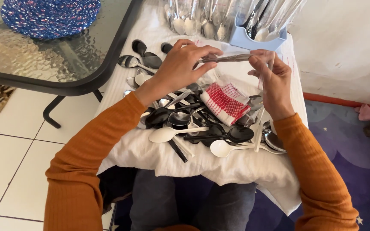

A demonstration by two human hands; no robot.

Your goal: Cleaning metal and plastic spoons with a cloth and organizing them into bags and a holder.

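Sitting with a white cloth (150, 154) spread over the lap, the person in orange sleeves has both hands up over a heap of cutlery. Left hand (180, 68) is closed in a pinch on one end of a slim metal utensil (228, 57), thumb under, fingers curled on top. Right hand (273, 81) pinches the other end, so the piece lies level between the two hands, above the heap and just in front of the blue-grey holder (258, 40). That right hand also seems to have a thin clear plastic sleeve (262, 107) trailing down from its fingers, though how it is gripped is hard to tell.

Below the hands, a red-and-white checked cloth (225, 102) lies crumpled in the middle of the heap. Around it: black plastic spoons (236, 134), white plastic spoons (168, 134) and a few metal ones, crossing each other in all directions. More black spoons (144, 51) lie off to the left edge of the cloth.

At the top, the holder stands full of shiny spoons, with another row of wrapped metal spoons (193, 19) just beside it on the left.

Left of all that, a dark-framed glass table (65, 64) carries a blue braided mat (50, 15). A dark blue starred rug (356, 171) covers the floor on the right.
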